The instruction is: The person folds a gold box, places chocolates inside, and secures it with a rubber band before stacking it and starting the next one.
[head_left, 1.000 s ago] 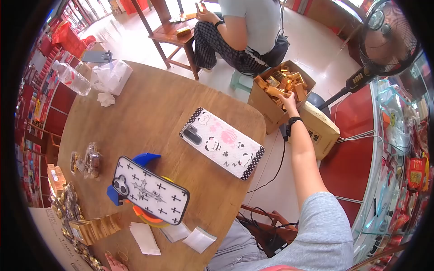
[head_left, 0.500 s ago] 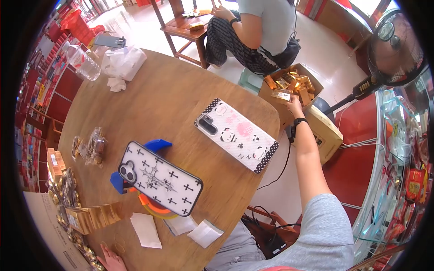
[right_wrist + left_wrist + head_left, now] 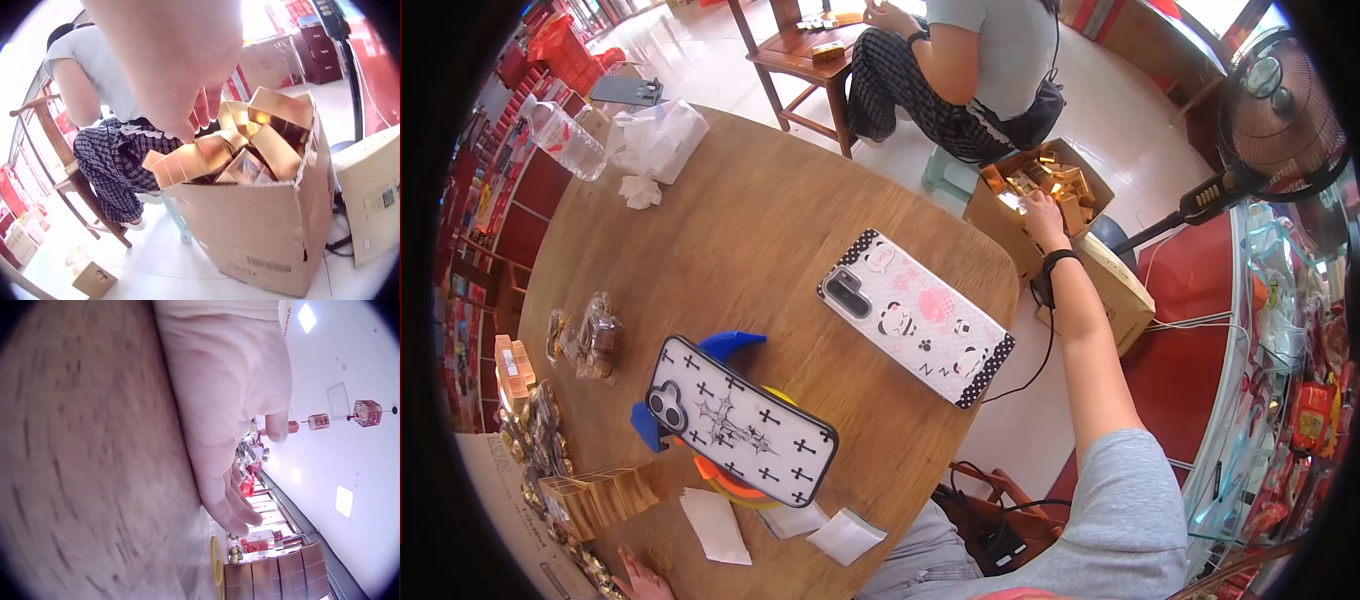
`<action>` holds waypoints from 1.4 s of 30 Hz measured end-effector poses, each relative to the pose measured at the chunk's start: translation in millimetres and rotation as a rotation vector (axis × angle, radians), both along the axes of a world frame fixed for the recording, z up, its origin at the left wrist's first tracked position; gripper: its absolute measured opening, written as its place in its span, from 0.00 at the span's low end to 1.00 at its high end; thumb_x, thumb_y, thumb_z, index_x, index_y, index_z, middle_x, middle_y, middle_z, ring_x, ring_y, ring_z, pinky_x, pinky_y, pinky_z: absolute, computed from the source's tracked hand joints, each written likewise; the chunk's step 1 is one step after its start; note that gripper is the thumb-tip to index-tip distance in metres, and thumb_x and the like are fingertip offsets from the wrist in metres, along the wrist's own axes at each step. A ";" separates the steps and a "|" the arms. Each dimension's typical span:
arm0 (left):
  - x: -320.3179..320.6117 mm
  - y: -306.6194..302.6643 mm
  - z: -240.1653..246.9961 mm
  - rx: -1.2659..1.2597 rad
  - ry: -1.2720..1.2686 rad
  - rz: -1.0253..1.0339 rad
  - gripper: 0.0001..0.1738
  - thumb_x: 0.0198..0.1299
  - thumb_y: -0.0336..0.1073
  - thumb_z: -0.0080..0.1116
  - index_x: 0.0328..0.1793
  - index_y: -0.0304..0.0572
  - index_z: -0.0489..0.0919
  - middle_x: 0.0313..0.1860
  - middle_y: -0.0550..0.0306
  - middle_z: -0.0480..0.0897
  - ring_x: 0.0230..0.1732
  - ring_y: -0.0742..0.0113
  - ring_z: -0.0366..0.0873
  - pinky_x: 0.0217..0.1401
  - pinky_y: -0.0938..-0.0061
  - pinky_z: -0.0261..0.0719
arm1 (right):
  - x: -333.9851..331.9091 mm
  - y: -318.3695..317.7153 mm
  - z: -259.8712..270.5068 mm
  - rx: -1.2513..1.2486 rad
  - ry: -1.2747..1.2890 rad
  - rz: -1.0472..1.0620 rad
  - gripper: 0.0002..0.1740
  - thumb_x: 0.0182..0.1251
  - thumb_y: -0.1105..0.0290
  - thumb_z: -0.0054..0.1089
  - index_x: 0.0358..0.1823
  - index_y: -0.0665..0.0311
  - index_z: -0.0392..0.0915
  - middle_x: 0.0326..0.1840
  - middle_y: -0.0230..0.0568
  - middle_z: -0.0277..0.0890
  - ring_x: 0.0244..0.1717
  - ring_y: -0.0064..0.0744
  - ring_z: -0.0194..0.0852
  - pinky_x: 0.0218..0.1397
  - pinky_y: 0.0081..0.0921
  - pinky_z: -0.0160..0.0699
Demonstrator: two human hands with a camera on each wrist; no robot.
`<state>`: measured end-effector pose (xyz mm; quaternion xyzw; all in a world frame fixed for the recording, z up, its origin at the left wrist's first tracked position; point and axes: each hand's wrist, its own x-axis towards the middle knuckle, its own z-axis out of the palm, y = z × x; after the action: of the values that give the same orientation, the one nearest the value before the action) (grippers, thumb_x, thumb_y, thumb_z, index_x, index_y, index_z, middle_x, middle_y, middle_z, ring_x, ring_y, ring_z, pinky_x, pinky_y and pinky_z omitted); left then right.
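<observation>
My right hand (image 3: pixel 1042 218) reaches over an open cardboard carton (image 3: pixel 250 219) beside the table. Heaped inside are several shiny gold boxes (image 3: pixel 278 150). In the right wrist view the thumb and fingertips (image 3: pixel 203 115) extend down to the heap, right at a long gold box (image 3: pixel 184 165) lying tilted over the carton's near rim. My left hand (image 3: pixel 643 580) rests on its side on the wooden table (image 3: pixel 730 240), fingers loosely bent and holding nothing. Near it are a yellow rubber band (image 3: pixel 216 562) and a row of small gold-brown boxes (image 3: pixel 600 500).
Two phones in patterned cases, one with crosses (image 3: pixel 740 420) and one with pandas (image 3: pixel 915 320), are on the table. White packets (image 3: pixel 847 537), wrapped pieces (image 3: pixel 600 335) and a plastic bottle (image 3: pixel 565 138) lie around. A seated person (image 3: pixel 970 70) and standing fan (image 3: pixel 1280 110) flank the carton.
Half a second ago my right hand held up a gold box with a pale label at the carton's near side; now the hand has moved farther over the heap. The left hand has stayed on the table.
</observation>
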<state>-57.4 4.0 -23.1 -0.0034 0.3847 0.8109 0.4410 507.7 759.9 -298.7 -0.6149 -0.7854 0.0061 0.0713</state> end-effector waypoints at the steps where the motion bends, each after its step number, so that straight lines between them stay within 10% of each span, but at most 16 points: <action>1: 0.3 1.4 -0.3 0.001 0.000 0.001 0.32 0.68 0.53 0.32 0.74 0.47 0.53 0.66 0.49 0.66 0.56 0.59 0.66 0.57 0.62 0.63 | -3.8 0.5 4.7 -0.044 -0.058 0.009 0.16 0.54 0.70 0.59 0.47 0.54 0.77 0.48 0.40 0.72 0.54 0.45 0.70 0.53 0.40 0.74; 6: 2.3 -0.1 5.8 -0.011 -0.003 0.010 0.33 0.68 0.54 0.32 0.75 0.48 0.52 0.67 0.48 0.65 0.58 0.58 0.66 0.60 0.60 0.62 | -17.4 -1.0 -14.1 -0.112 -0.065 -0.054 0.20 0.55 0.70 0.56 0.51 0.58 0.70 0.49 0.56 0.70 0.49 0.54 0.73 0.51 0.44 0.75; 14: 3.1 -5.6 6.2 0.017 -0.034 0.013 0.33 0.69 0.56 0.31 0.75 0.49 0.51 0.69 0.47 0.63 0.62 0.56 0.66 0.63 0.57 0.62 | -3.7 22.8 -10.8 0.040 0.277 -0.227 0.24 0.54 0.66 0.63 0.54 0.55 0.68 0.52 0.51 0.68 0.53 0.53 0.70 0.52 0.44 0.74; 17: 1.2 -9.8 5.0 0.052 -0.055 -0.007 0.34 0.69 0.57 0.31 0.75 0.49 0.51 0.69 0.46 0.63 0.64 0.55 0.66 0.65 0.56 0.62 | -0.7 15.4 14.5 0.065 -0.011 -0.327 0.30 0.52 0.60 0.67 0.57 0.52 0.68 0.60 0.49 0.62 0.59 0.53 0.65 0.57 0.43 0.71; 22: -0.4 -21.4 -0.1 0.190 -0.126 -0.073 0.35 0.69 0.59 0.30 0.75 0.50 0.51 0.70 0.45 0.62 0.65 0.53 0.66 0.67 0.54 0.61 | 25.4 29.3 42.8 0.464 0.303 -0.016 0.26 0.57 0.62 0.61 0.57 0.62 0.70 0.58 0.53 0.66 0.58 0.50 0.66 0.59 0.42 0.66; 24: 4.8 -17.5 -4.7 0.271 -0.170 -0.097 0.35 0.68 0.60 0.28 0.76 0.50 0.51 0.71 0.44 0.61 0.67 0.51 0.63 0.68 0.53 0.58 | -9.3 -20.6 115.5 0.336 0.792 -0.093 0.21 0.62 0.69 0.55 0.56 0.65 0.71 0.50 0.47 0.73 0.54 0.40 0.71 0.57 0.35 0.68; 33: 15.9 -5.9 3.9 0.141 -0.101 -0.008 0.26 0.70 0.49 0.35 0.69 0.46 0.61 0.61 0.45 0.73 0.57 0.54 0.73 0.62 0.55 0.69 | -151.1 -236.2 392.8 0.264 1.076 0.697 0.29 0.66 0.62 0.52 0.65 0.67 0.61 0.66 0.48 0.61 0.65 0.40 0.62 0.68 0.38 0.59; 37: 23.1 0.9 7.9 0.010 0.074 -0.036 0.21 0.69 0.44 0.42 0.63 0.41 0.66 0.54 0.47 0.77 0.50 0.59 0.77 0.56 0.65 0.75 | -229.0 -365.3 429.3 -0.250 1.048 1.125 0.39 0.58 0.53 0.62 0.65 0.67 0.60 0.64 0.51 0.63 0.64 0.44 0.63 0.64 0.37 0.63; 42: 35.3 5.3 19.7 -0.053 0.247 -0.110 0.17 0.68 0.40 0.45 0.58 0.39 0.69 0.49 0.50 0.78 0.47 0.63 0.77 0.52 0.71 0.76 | -342.2 -476.5 403.4 -0.537 0.883 1.160 0.48 0.53 0.71 0.67 0.73 0.57 0.47 0.74 0.49 0.43 0.72 0.47 0.48 0.70 0.38 0.56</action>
<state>-22.0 9.2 -3.5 0.1058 0.4570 0.7693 0.4337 165.5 283.3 104.7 -0.0421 -0.8520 0.4770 0.2117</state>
